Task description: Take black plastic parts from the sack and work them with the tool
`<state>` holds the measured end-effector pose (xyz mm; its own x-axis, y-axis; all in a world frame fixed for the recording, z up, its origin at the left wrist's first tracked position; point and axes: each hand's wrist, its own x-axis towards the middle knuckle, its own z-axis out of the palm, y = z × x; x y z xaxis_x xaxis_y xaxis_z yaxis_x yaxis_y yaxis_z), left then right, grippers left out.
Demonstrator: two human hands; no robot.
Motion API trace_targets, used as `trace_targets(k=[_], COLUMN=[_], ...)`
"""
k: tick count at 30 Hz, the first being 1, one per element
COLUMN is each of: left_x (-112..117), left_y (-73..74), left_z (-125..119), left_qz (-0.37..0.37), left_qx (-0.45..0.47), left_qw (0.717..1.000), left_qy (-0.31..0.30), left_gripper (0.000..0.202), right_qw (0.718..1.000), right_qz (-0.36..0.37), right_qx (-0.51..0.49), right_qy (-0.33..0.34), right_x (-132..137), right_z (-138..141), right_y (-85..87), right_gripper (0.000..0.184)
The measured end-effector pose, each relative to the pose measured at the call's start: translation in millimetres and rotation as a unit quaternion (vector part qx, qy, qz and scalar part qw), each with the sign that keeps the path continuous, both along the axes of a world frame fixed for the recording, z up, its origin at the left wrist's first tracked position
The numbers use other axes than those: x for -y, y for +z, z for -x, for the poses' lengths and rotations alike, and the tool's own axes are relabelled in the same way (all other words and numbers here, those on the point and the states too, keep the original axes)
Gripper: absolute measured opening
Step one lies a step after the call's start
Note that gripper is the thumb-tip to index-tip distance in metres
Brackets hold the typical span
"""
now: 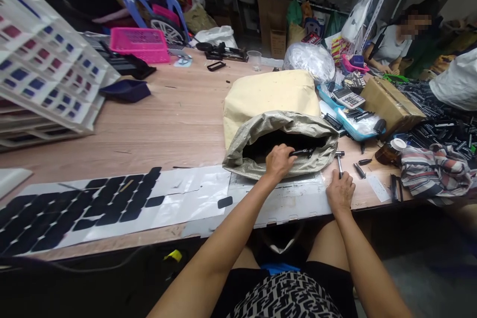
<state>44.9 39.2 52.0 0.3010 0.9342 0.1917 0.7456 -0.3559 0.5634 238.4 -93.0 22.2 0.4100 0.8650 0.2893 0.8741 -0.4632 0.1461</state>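
My left hand [279, 161] is at the mouth of a woven sack [238, 156], its fingers closed on a slim, shiny black part [301, 153]. The part sticks out to the right, in front of the dark opening. The inside of the sack is too dark to make out. My right hand [341, 191] rests at the table's front edge, wrapped round the handle of a small hammer [339, 160] whose head points away from me. Right of the hammer lie two small dark parts, one of them a thin pointed piece [359, 171].
Flat black pieces [112, 194] cover a white sheet on the left. A white plastic crate [44, 54] tilts at the far left. Blue trays [357, 129], a cardboard box [391, 102], a brown jar [389, 153] and heaped black parts stand right. A person sits at the back right.
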Motion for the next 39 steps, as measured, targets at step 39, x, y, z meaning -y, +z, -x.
trace_targets(k=[39], left_x=[74], left_y=[-45.5], left_z=[69], left_qz=[0.092], left_qx=[0.149], left_qw=[0.983], left_qy=[-0.044], left_gripper=[0.010], right_qw=[0.887], right_qz=[-0.076], right_qx=[-0.316], right_qy=[0.328], right_x=[75], right_z=[99], right_y=[17.4], right_gripper=[0.041])
